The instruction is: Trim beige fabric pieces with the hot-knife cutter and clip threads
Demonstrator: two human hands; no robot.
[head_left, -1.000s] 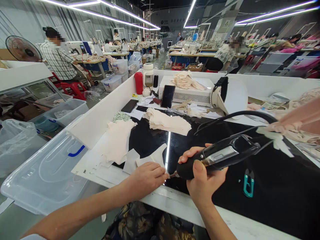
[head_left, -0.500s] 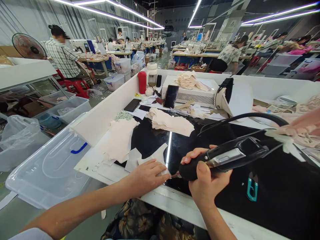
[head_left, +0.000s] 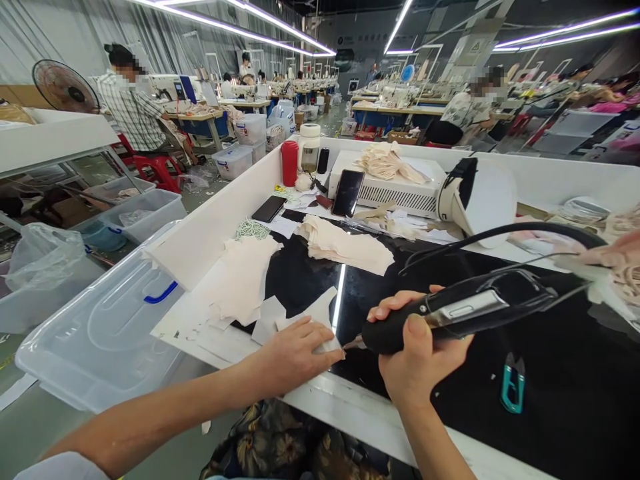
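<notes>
My left hand [head_left: 295, 353] lies flat over a small pale fabric piece [head_left: 320, 308] at the table's near edge, fingers stretched and thumb by its corner. In my right hand [head_left: 415, 373] is a thick black handheld power tool [head_left: 400, 328], with a silver panel and a cable at its rear. Its narrow metal tip [head_left: 354, 343] points at the fabric corner beside my left thumb, with a small gap between them. A pair of teal thread snips [head_left: 513, 388] rests on the black surface, right of my right hand.
Stacks of cream fabric [head_left: 245, 273] and folded cream pieces [head_left: 347, 245] lie beyond my hands. Behind them are two phones, a red cup [head_left: 289, 163], a white vented box [head_left: 395, 193] and a white visor [head_left: 483, 200]. What seems another person's hand [head_left: 607, 250] enters at right.
The view has shifted slightly, so most things sit a little further right. The tool's tip has drawn back a little from the fabric corner. My left hand stays on the piece.
</notes>
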